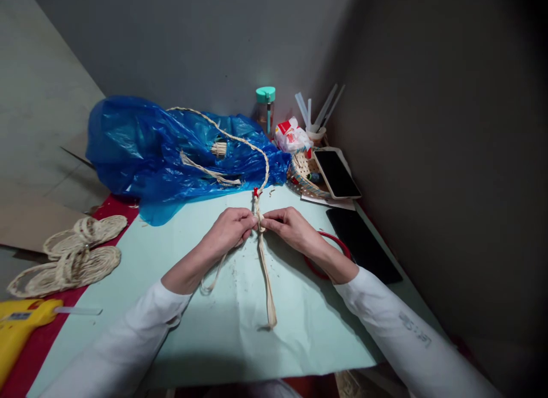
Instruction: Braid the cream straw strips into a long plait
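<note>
A pale braided fibre cord (250, 144) runs from the blue plastic bag down to the middle of the table. Near a small red clip (256, 192), the braid passes between my two hands. My left hand (234, 229) is closed, pinching a strand at the braid's left side; a loose strand (217, 272) trails below it. From the right, my right hand (287, 224) pinches the braid with thumb and forefinger. Below the fingers, an unbraided fibre strand (266, 278) hangs toward me and ends in a frayed tip on the table.
Behind lies a blue plastic bag (128, 152) with fibre bundles on it. A basket (302, 172), phone (337, 174) and bottle (266, 109) stand at the back right. Red-handled scissors (346, 248) lie under my right forearm. Woven sandals (81, 255) and a yellow glue gun (25, 324) are left.
</note>
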A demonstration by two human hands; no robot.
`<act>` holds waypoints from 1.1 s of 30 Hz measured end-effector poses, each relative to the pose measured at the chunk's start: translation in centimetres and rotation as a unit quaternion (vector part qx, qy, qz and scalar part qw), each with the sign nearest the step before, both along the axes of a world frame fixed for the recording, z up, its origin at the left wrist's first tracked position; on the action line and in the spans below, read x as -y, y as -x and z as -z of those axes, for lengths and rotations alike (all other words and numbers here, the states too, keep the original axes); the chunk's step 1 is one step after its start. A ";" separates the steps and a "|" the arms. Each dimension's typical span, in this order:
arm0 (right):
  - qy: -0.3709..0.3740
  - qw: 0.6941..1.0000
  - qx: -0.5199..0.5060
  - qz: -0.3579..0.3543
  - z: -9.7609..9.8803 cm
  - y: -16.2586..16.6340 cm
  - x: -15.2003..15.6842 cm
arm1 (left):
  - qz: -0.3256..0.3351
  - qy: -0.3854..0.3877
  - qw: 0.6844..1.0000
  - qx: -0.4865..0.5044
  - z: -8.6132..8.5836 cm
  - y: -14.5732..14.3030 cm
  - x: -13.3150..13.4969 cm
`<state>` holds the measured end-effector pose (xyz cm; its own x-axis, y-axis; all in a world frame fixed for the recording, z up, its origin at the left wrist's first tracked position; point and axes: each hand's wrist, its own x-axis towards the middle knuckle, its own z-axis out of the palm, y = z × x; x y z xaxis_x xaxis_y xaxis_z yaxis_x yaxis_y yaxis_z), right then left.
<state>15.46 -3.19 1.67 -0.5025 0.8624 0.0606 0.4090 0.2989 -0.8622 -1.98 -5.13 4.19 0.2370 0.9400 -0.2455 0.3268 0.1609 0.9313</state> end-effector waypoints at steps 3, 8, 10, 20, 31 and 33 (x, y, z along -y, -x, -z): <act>-0.018 0.999 0.024 0.034 -0.1 0.2 0.2 | -0.009 -0.018 1.000 -0.024 0.2 -0.3 0.2; -0.031 0.996 0.035 0.080 -0.1 0.9 0.9 | 0.005 -0.142 0.974 -0.177 0.3 -0.6 0.5; -0.047 0.994 0.041 0.094 -0.1 1.2 1.3 | 0.015 -0.184 0.957 -0.224 0.2 -0.6 0.8; 0.042 0.996 -0.037 0.064 0.1 1.5 1.5 | 0.021 -0.149 0.963 -0.225 -0.2 -0.4 0.9; 0.107 0.984 -0.101 0.105 0.9 1.5 0.9 | 0.012 -0.174 0.951 -0.256 -0.4 -0.4 0.8; 0.101 0.983 -0.088 0.127 0.9 1.7 1.0 | 0.016 -0.185 0.943 -0.275 -0.5 -0.4 1.0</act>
